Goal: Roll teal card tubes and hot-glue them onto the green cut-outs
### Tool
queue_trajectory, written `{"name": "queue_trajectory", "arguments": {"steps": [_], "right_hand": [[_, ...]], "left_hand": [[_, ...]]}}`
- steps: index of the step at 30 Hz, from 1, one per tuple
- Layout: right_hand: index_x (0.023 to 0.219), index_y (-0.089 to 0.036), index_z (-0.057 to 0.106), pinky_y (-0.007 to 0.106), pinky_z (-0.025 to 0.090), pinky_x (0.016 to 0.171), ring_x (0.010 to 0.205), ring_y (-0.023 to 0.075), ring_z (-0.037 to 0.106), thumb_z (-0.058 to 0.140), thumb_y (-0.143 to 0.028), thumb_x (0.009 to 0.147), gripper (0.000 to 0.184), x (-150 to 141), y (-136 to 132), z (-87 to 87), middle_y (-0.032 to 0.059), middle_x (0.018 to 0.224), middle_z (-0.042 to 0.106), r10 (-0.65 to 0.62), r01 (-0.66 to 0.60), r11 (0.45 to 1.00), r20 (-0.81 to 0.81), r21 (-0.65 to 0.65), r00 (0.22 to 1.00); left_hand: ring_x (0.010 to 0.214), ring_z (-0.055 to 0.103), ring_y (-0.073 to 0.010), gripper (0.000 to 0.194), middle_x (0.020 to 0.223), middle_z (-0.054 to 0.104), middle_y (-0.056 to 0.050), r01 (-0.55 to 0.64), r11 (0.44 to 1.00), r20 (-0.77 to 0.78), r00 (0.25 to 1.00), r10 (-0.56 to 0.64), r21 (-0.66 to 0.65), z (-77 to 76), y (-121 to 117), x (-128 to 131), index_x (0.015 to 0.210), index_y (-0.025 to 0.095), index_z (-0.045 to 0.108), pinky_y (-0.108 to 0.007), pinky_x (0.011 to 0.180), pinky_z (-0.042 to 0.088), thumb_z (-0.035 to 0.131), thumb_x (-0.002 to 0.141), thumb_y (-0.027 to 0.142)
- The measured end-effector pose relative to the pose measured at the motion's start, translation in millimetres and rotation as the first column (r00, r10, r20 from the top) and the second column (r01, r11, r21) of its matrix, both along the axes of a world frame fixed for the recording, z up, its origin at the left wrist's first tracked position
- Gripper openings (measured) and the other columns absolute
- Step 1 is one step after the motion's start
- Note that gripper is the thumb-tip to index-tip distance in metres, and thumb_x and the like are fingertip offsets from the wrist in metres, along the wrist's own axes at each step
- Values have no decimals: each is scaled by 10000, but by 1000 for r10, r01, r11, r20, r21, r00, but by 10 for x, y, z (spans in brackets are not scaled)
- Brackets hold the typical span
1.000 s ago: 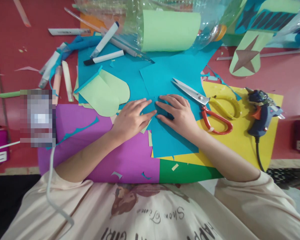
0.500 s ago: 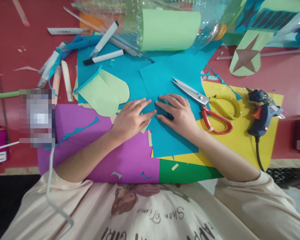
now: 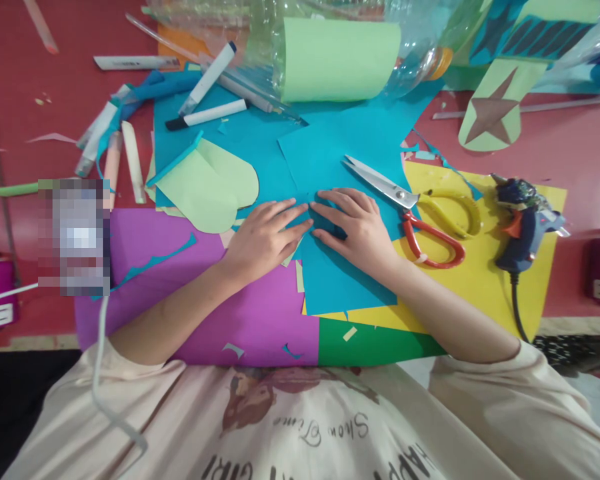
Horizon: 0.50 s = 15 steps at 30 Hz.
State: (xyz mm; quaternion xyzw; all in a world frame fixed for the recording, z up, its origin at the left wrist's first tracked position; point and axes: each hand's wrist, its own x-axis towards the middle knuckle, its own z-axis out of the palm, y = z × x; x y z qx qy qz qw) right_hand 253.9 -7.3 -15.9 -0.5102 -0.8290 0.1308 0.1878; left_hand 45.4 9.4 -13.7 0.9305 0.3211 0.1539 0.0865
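Observation:
My left hand (image 3: 265, 237) lies palm down with its fingers spread, the fingertips resting on blue paper (image 3: 353, 283). Facing it, my right hand (image 3: 355, 223) rests flat on the same blue paper, fingers apart, holding nothing. The fingertips of both hands nearly meet. Just right of my right hand lie scissors (image 3: 405, 200) with one yellow and one red handle, blades slightly apart. A light green heart-shaped paper (image 3: 213, 187) with a blue strip on its edge is just beyond my left hand.
A dark blue glue gun (image 3: 523, 237) rests on yellow paper (image 3: 485, 300) at the right. Purple paper (image 3: 180, 320) spreads at the left. Several markers (image 3: 210, 79) lie at the upper left. Clear plastic bottles, one wrapped in green paper (image 3: 341, 60), lie at the back. A blurred-out device (image 3: 77, 237) sits left.
The fingers of my left hand have shifted very slightly, with one fingertip nearer my right hand. My right hand and the objects around stay in place.

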Motion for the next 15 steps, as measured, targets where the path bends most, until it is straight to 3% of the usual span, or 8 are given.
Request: {"name": "queue_trajectory", "arguments": {"steps": [6,15], "right_hand": [[1203,-189,648,492,436,971,1185,311,531,509,-380,912,375,9,5,26,119,1285,623,13,-13,1000,-2,-3,1000],[1184,-212,652,513,435,1002,1160,305,554,567,-337,881,338,209,83,110,113,1283,617,57,-59,997,-30,-53,998]], "left_hand": [[1206,591,-228,328,1239,657,-126,53,998,-34,998,-52,43,38,-25,41,1208,108,615,-402,1015,492,408,956,129],[1250,555,-269,342,1319,601,-131,79,994,-129,989,-69,72,67,-61,35,1265,184,596,-426,1001,501,454,956,221]]}}
